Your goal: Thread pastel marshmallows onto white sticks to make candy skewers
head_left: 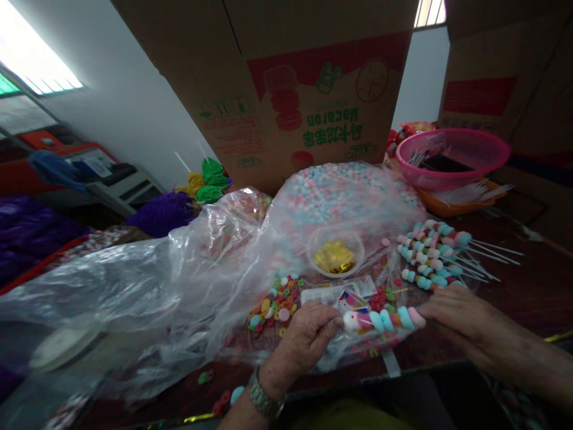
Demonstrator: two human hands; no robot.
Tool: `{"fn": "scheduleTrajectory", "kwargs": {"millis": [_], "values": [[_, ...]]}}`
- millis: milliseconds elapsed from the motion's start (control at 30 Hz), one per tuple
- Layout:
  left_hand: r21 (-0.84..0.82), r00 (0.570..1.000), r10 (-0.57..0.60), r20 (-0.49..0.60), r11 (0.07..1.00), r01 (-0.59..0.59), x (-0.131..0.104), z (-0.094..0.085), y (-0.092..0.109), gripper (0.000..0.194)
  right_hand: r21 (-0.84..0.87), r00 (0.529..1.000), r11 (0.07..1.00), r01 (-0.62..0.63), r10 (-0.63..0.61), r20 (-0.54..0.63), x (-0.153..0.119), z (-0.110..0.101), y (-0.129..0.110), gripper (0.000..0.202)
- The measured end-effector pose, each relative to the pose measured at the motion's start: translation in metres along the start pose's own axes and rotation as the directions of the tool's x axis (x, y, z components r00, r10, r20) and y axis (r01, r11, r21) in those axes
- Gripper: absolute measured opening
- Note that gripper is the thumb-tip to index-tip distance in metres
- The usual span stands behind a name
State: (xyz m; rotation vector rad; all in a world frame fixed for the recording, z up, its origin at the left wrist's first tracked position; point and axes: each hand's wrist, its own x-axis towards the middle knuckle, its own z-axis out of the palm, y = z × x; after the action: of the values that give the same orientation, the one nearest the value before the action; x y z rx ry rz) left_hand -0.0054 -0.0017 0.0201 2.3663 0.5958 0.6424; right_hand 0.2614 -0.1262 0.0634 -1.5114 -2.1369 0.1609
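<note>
A marshmallow skewer (385,321) with white, blue, orange and pink pieces lies level between my hands, low over the table. At its white left end, my left hand (308,328) is closed, thumb and fingers pinched together. My right hand (456,313) closes at the pink right end; its fingers hide the stick there. Just behind the skewer are small printed cards (351,298) and red ring-shaped candies (381,297). Colourful ring candies (282,298) are heaped beyond my left hand. Finished-looking marshmallow skewers (430,251) with white sticks are stacked behind my right hand.
A large clear bag of marshmallows (340,191) stands behind a plastic bowl (335,251) holding gold ties. Loose plastic sheeting (134,286) spreads left. A pink basket (452,173) sits over an orange tray (456,206) at back right. A tall cardboard box (286,89) blocks the back.
</note>
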Motion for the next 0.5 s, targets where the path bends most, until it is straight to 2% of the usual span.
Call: {"fn": "scheduleTrajectory", "kwargs": {"millis": [100, 167, 233, 300, 367, 433, 500], "values": [[0.014, 0.998, -0.032, 0.061, 0.999, 0.031, 0.002, -0.002, -0.001, 0.032, 0.020, 0.994, 0.999, 0.037, -0.039, 0.100, 0.007, 0.001, -0.001, 0.022], [-0.010, 0.990, -0.078, 0.119, 0.997, 0.080, 0.003, -0.006, 0.000, 0.033, 0.032, 0.993, 0.999, 0.033, -0.036, 0.109, 0.011, 0.001, -0.001, 0.023], [-0.025, 0.972, -0.111, 0.208, 0.993, 0.118, 0.004, -0.011, 0.005, 0.046, 0.054, 0.992, 0.998, 0.020, -0.027, 0.123, 0.012, 0.000, -0.001, 0.023], [-0.017, 0.941, -0.135, 0.310, 0.989, 0.148, 0.007, -0.012, 0.012, 0.052, 0.080, 0.987, 0.997, 0.022, -0.034, 0.160, 0.013, 0.001, -0.001, 0.024], [-0.013, 0.902, -0.180, 0.393, 0.980, 0.201, 0.010, -0.009, 0.018, 0.047, 0.095, 0.976, 0.995, 0.035, -0.054, 0.211, 0.014, 0.003, -0.002, 0.025], [-0.030, 0.863, -0.236, 0.447, 0.960, 0.278, 0.013, -0.004, 0.022, 0.042, 0.105, 0.965, 0.994, 0.042, -0.067, 0.252, 0.016, 0.005, -0.004, 0.024], [-0.072, 0.828, -0.258, 0.497, 0.939, 0.336, 0.017, 0.000, 0.024, 0.046, 0.124, 0.957, 0.991, 0.046, -0.079, 0.280, 0.019, 0.007, -0.007, 0.021]]}}
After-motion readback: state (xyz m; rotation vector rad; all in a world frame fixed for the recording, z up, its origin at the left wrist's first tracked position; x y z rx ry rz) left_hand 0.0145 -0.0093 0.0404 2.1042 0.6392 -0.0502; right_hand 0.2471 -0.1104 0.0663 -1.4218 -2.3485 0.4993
